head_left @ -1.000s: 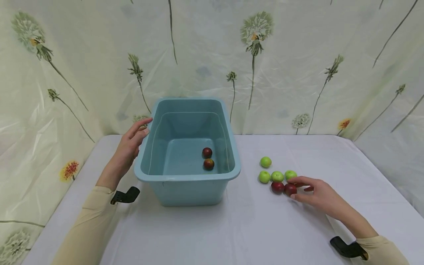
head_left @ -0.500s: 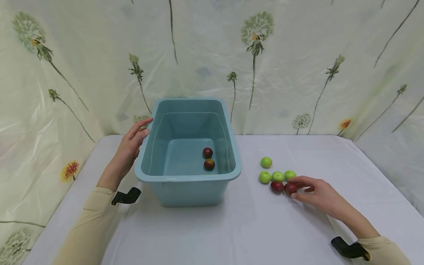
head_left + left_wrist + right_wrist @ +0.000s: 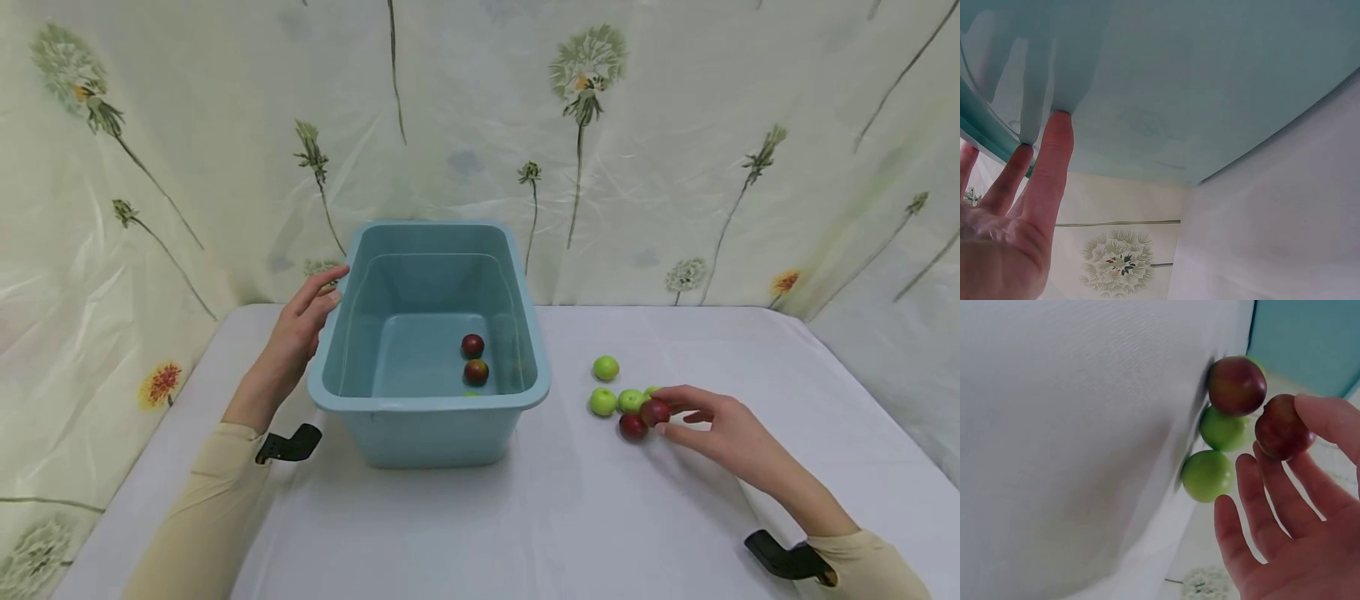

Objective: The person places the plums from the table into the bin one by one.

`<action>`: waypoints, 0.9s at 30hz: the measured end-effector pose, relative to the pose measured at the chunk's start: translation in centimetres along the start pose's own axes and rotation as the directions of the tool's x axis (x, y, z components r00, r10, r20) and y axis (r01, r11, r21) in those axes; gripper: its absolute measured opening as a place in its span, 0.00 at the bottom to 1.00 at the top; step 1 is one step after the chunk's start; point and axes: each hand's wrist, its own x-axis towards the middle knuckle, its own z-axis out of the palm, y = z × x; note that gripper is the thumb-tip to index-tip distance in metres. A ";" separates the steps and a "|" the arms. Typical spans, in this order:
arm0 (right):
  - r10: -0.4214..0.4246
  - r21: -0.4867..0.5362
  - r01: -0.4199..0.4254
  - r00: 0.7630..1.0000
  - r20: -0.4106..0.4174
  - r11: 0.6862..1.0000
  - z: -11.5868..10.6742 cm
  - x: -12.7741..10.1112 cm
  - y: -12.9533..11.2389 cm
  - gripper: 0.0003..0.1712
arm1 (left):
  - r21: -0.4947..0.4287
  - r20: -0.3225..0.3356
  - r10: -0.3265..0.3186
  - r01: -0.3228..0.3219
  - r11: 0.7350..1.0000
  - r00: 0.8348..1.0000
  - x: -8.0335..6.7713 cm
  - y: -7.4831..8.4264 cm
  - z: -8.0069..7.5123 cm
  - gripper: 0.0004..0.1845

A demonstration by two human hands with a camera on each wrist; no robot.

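Right hand point(image 3: 720, 429) pinches a red plum point(image 3: 655, 412) at centre right, just off the bench point(image 3: 570, 517). Left hand point(image 3: 300, 333), fingers straight, touches the tub point(image 3: 431, 425) wall.

Cream long sleeves point(image 3: 202, 500); black wrist mounts point(image 3: 288, 444), probably cameras.

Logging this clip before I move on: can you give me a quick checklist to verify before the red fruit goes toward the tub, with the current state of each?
1. Right hand has a red fruit pinched between thumb and fingers: ok, lifted off the cloth in the right wrist view.
2. Second red fruit left undisturbed on the table: ok.
3. Green fruits clear of the held one: cannot tell, one sits partly behind the fingers.
4. Left hand steadies the blue tub: ok, fingers rest against its wall.
5. Room in the tub: ok, two red fruits lie inside with bare floor around.
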 end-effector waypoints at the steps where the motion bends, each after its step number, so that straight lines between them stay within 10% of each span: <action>1: -0.003 0.002 0.003 1.000 -0.003 1.000 0.0 0.1 -0.1 0.23 | 0.001 0.000 -0.001 0.001 1.000 1.000 0.0 0.0 0.0 0.27; 27: -0.029 0.111 0.033 0.999 -0.036 0.993 0.6 3.5 -2.7 0.25 | 0.011 -0.011 -0.001 0.001 1.000 1.000 0.0 -0.1 0.1 0.27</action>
